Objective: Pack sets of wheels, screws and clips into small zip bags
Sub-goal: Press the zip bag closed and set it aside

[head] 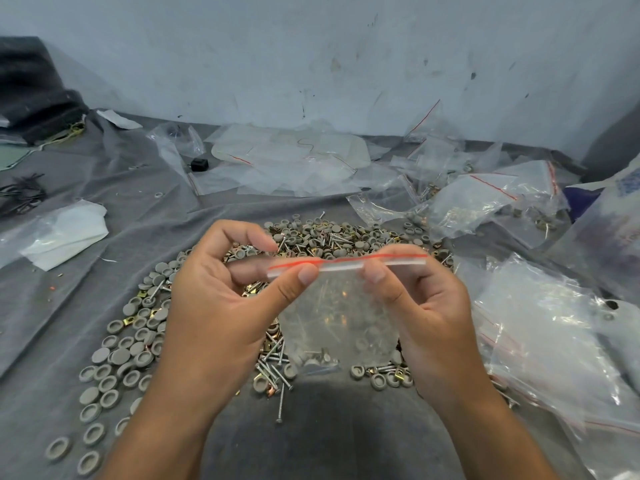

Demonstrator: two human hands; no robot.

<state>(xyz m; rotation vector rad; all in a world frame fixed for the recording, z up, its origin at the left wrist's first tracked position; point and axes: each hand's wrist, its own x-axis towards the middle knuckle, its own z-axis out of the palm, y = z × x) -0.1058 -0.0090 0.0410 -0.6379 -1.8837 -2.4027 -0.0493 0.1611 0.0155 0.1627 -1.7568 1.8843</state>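
Mid-frame, the left hand (221,306) and right hand (422,313) each pinch the zip bag's (341,317) top strip. Blurry screws and wheels show inside it. The pile (138,341) behind is partly hidden.

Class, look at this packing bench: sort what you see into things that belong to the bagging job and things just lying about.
Belongs to the job:
- zip bag, pinched at its strip by left hand and right hand
- grey wheels
- screws
- brass clips
- empty bags

Lying about:
- small black block
- dark cloth bundle
- black wires
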